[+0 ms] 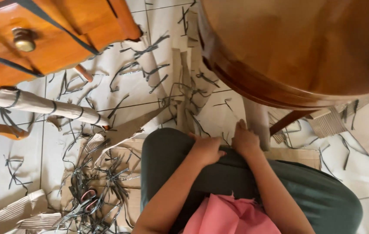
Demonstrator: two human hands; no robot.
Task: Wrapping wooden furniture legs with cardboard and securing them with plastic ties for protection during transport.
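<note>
We are unwrapping the round wooden table (297,47) — our right hand (245,141) grips the paper-wrapped leg (257,121) beneath its rim, our left hand (206,149) lies loosely curled on our knee beside it — next, peeling that wrap needs a firm downward pull.

Upper left of the frame: a wooden drawer front (41,39) with a brass knob (23,39), crossed by dark straps. Below it, a paper-wrapped furniture leg (45,105) lies on the pale tiled floor (2,151). Lower left: red-handled scissors (88,200) among a heap of cut black strapping (102,182). Right edge: corrugated cardboard pieces (329,123).
</note>
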